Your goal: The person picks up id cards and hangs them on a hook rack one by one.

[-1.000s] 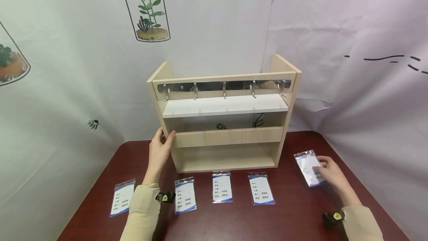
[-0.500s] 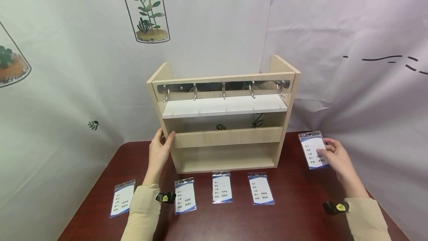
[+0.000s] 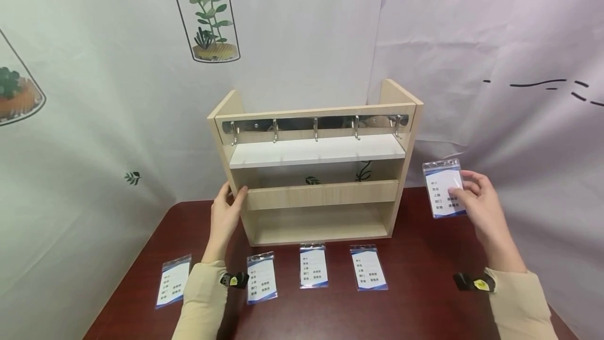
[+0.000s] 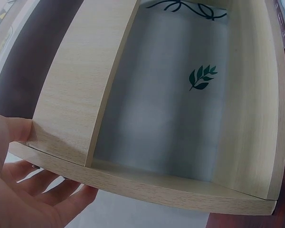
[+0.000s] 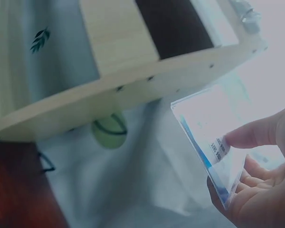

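A light wooden rack [image 3: 325,196] with a white shelf and a metal strip of several hooks [image 3: 315,129] stands upright on the table. My left hand [image 3: 225,218] grips its left side panel, thumb over the front edge and fingers along the outer face, as the left wrist view shows. Right of the rack, my right hand [image 3: 484,208] pinches a clear badge holder [image 3: 442,185] by its right edge, thumb in front and fingers behind. This badge holder, with a white and blue printed card inside, is raised above the table. Its slotted top edge points up.
Several similar badges lie spread in front of the rack: one far left [image 3: 173,281], one left of centre [image 3: 261,278], one in the middle [image 3: 313,266] and one right of it [image 3: 368,268]. The dark red table [image 3: 415,287] meets a printed curtain [image 3: 306,46] behind.
My right hand has lifted the badge holder up from low over the table's right side, turning it more upright. The left hand stays on the rack's side panel.
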Demonstrator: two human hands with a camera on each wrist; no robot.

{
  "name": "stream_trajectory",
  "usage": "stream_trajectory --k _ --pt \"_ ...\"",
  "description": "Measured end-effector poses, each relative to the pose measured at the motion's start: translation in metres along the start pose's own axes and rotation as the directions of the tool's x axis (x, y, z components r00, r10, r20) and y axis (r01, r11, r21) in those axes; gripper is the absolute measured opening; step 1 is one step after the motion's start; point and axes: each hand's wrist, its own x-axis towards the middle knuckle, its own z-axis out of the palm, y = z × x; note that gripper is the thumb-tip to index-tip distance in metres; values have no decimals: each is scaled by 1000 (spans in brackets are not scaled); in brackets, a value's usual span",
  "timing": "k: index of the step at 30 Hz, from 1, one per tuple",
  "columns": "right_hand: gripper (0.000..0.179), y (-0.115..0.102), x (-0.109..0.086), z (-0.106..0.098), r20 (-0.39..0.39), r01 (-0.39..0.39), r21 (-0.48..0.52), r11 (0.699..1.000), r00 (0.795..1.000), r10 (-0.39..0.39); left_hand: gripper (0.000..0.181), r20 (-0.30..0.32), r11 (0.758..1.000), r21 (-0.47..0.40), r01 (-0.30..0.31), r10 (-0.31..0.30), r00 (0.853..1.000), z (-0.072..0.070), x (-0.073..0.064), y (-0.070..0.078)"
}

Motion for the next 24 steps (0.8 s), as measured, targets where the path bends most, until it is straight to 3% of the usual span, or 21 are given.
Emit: stream_trajectory --k 11,24 --pt "41 -42 -3 20 -1 76 226 971 997 -77 47 -9 1000 20 -1 1 1000 0 2 -1" --pt "37 -75 -9 49 35 207 360 910 971 -235 49 0 1000 -3 13 -13 1000 2 0 0"
